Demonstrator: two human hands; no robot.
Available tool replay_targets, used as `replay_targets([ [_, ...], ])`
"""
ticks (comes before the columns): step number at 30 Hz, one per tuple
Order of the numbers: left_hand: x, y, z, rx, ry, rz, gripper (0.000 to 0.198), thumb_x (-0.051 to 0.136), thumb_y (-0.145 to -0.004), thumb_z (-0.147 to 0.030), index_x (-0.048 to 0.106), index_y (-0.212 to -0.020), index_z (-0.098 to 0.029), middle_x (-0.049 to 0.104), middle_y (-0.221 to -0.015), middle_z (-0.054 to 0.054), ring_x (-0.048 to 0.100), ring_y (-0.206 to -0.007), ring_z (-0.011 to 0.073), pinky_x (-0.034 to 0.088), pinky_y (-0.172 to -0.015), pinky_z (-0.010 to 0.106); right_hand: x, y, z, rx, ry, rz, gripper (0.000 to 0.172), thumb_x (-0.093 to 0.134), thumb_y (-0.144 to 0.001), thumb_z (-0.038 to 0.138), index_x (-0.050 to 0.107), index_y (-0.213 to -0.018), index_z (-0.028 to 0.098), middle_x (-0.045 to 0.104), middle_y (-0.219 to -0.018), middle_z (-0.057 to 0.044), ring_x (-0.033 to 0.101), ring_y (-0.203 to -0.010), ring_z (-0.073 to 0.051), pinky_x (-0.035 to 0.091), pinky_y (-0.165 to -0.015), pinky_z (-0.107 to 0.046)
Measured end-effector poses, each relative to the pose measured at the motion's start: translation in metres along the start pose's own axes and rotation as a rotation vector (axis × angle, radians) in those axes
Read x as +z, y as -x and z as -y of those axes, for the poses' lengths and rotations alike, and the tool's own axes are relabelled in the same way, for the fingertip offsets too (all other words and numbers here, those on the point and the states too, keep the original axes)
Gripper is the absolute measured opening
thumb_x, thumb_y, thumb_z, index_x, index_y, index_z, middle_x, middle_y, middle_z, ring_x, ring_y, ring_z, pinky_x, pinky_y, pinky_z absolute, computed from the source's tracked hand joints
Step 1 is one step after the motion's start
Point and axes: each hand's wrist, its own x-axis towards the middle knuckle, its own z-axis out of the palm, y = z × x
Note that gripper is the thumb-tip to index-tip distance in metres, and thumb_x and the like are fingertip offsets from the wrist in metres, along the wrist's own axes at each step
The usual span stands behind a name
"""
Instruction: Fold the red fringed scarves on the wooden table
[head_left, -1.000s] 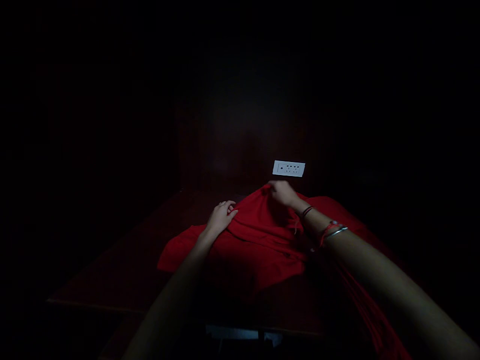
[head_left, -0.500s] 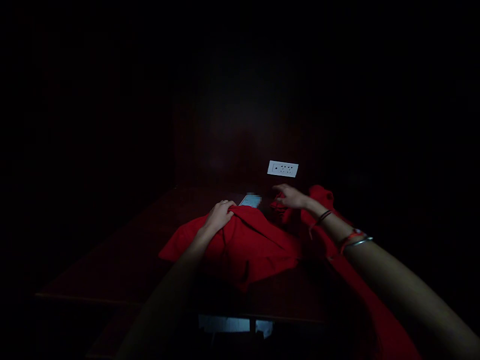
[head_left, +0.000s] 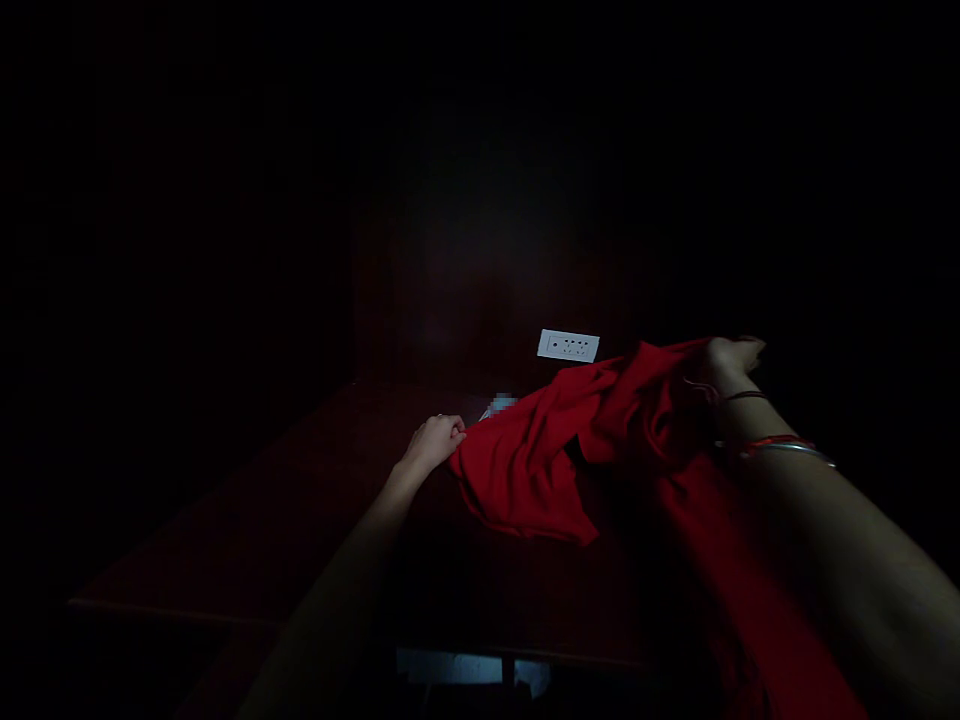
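A long red cloth (head_left: pixel 525 465) stretches across the dark table and hangs down at the lower right. My left hand (head_left: pixel 437 440) pinches its left corner low over the tabletop, fingers closed. Farther right and higher, my right hand (head_left: pixel 735 358) grips the upper edge of the same cloth, pulling it taut between the two hands. Its fingers are partly turned away from view. Folds bunch up below the right wrist, which wears bangles and a dark band.
The dark reddish table (head_left: pixel 247 520) has its front edge toward me. Behind the cloth lies a small pale-blue item (head_left: pixel 501 403), partly covered and blurred. A white socket plate (head_left: pixel 568 346) is on the back panel. Pale objects (head_left: pixel 450 666) show below the table edge. The surroundings are very dark.
My right hand has moved right, drawing the cloth's upper edge with it. The cloth's left part has lifted off the table's left side and stretched rightward. My left hand has barely moved.
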Motion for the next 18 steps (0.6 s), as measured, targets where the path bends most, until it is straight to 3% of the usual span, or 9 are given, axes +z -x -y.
replay_targets([
  [3,0.003,-0.001,-0.009,0.098,0.093,-0.165,0.016,0.039,-0.078,-0.021,0.054,-0.075,-0.018,0.056,-0.076,0.003,0.052,-0.074,0.0149,0.038,-0.068,0.024,0.007,0.019,-0.001,-0.103,0.157,0.072,0.045,0.041,-0.077,0.021,0.037,-0.120,0.014,0.034,-0.122,-0.020,0.032,-0.112,-0.034,0.027,-0.088,-0.051],
  [6,-0.001,0.002,-0.024,0.186,0.224,-0.290,0.018,0.033,-0.081,-0.022,0.051,-0.081,-0.018,0.055,-0.079,0.002,0.050,-0.077,0.0135,0.038,-0.072,0.023,0.045,0.060,0.029,-0.478,0.112,0.431,0.049,0.054,-0.067,0.020,0.045,-0.115,0.017,0.043,-0.119,-0.010,0.040,-0.108,-0.022,0.032,-0.090,-0.033],
  [7,-0.004,0.004,-0.029,0.211,0.268,-0.295,0.018,0.032,-0.082,-0.022,0.050,-0.082,-0.018,0.055,-0.080,0.001,0.050,-0.077,0.0129,0.037,-0.073,0.022,0.058,0.074,0.042,-0.590,0.080,0.527,0.051,0.056,-0.066,0.024,0.044,-0.116,0.021,0.045,-0.118,-0.005,0.042,-0.106,-0.019,0.034,-0.089,-0.029],
  [9,-0.009,0.008,-0.036,0.242,0.333,-0.276,0.019,0.031,-0.083,-0.024,0.049,-0.084,-0.019,0.055,-0.081,0.000,0.050,-0.077,0.0120,0.038,-0.073,0.022,0.081,0.098,0.068,-0.864,0.030,0.720,0.056,0.055,-0.068,0.031,0.039,-0.120,0.018,0.045,-0.118,-0.007,0.043,-0.105,-0.020,0.035,-0.085,-0.031],
  [12,-0.012,0.011,-0.040,0.237,0.388,-0.253,0.019,0.033,-0.082,-0.025,0.051,-0.084,-0.019,0.056,-0.082,0.000,0.051,-0.077,0.0117,0.038,-0.074,0.022,0.096,0.112,0.096,-0.956,0.097,0.870,0.033,0.048,-0.073,0.026,0.053,-0.103,0.014,0.058,-0.098,-0.008,0.052,-0.089,-0.018,0.038,-0.076,-0.026],
  [13,-0.011,0.011,-0.038,0.231,0.407,-0.236,0.018,0.035,-0.081,-0.026,0.051,-0.086,-0.019,0.056,-0.083,0.000,0.051,-0.077,0.0116,0.038,-0.074,0.022,0.094,0.108,0.099,-0.930,0.108,0.857,0.026,0.045,-0.074,0.022,0.057,-0.096,0.014,0.060,-0.091,-0.008,0.054,-0.084,-0.017,0.038,-0.074,-0.025],
  [15,-0.004,0.010,-0.033,0.226,0.447,-0.154,0.018,0.043,-0.077,-0.029,0.050,-0.091,-0.019,0.057,-0.083,-0.001,0.051,-0.072,0.0109,0.040,-0.068,0.021,0.085,0.090,0.096,-0.812,0.044,0.703,0.024,0.040,-0.075,0.016,0.059,-0.089,0.014,0.061,-0.086,-0.007,0.054,-0.079,-0.015,0.038,-0.072,-0.023],
  [18,0.011,0.008,-0.024,0.228,0.449,0.036,0.025,0.051,-0.071,-0.027,0.051,-0.094,-0.019,0.057,-0.073,-0.002,0.051,-0.060,0.0095,0.040,-0.057,0.019,0.058,0.043,0.072,-0.460,-0.187,0.261,0.030,0.033,-0.074,0.013,0.054,-0.096,0.013,0.059,-0.092,-0.008,0.053,-0.082,-0.014,0.040,-0.071,-0.023],
])
